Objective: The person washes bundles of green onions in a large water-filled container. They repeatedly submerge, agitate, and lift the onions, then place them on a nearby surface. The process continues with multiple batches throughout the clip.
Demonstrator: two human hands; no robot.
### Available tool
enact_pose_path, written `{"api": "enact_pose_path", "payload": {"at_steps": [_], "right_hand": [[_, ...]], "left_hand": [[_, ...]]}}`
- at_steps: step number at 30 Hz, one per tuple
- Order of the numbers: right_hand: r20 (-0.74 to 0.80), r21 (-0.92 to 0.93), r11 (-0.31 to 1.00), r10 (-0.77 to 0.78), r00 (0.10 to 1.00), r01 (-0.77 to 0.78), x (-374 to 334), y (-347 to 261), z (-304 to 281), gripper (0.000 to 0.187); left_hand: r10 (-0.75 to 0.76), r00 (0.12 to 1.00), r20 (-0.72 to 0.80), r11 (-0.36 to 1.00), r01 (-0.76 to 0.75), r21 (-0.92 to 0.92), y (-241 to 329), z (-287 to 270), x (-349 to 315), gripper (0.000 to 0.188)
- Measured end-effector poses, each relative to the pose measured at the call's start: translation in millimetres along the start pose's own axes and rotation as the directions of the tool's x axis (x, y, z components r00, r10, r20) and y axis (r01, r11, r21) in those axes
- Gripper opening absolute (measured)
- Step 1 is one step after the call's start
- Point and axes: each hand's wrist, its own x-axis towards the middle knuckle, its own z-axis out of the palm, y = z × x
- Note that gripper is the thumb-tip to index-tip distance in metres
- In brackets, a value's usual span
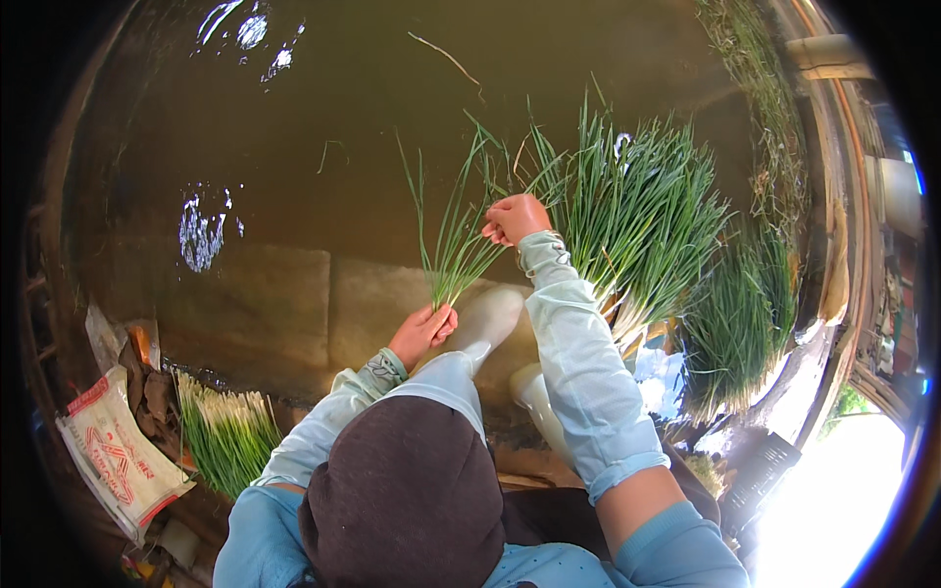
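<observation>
My left hand (pixel 423 331) is closed round the pale lower ends of a small bunch of spring onions (pixel 449 260), whose thin green leaves fan upward over the water. Beside the upper leaves, my right hand (pixel 516 220) has its fingers bent together in a pinch; what lies between them is too small to make out. Just right of that hand rests a large heap of spring onions (pixel 642 196), green tips pointing away and white ends toward me. A second pile of long green leaves (pixel 740 304) lies farther right.
Brown, murky water (pixel 294 118) stretches ahead, with a submerged pale slab (pixel 245 304) near me. At the left are a bundle of spring onions (pixel 230 436), white ends up, and a printed white-and-red sack (pixel 118 456). Bamboo poles (pixel 831 57) edge the right side.
</observation>
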Motion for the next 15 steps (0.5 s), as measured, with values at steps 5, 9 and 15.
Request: {"api": "enact_pose_path", "payload": {"at_steps": [5,9,15], "right_hand": [[0.057,0.404,0.911,0.069,0.996,-0.086,15.1,15.7,13.6,0.016],[0.081,0.402,0.916,-0.024,0.996,-0.010,15.0,17.8,9.5,0.019],[-0.067,-0.073,0.973,-0.224,0.972,0.219,11.9,15.6,6.2,0.016]], "left_hand": [[-0.029,1.000,0.012,1.000,0.029,-0.009,-6.7,-2.2,-6.3,0.032],[-0.050,0.999,0.013,0.998,0.051,-0.027,-8.3,-3.4,-8.7,0.031],[-0.098,0.995,-0.033,0.993,0.095,-0.071,-5.4,-5.0,-10.5,0.032]]}}
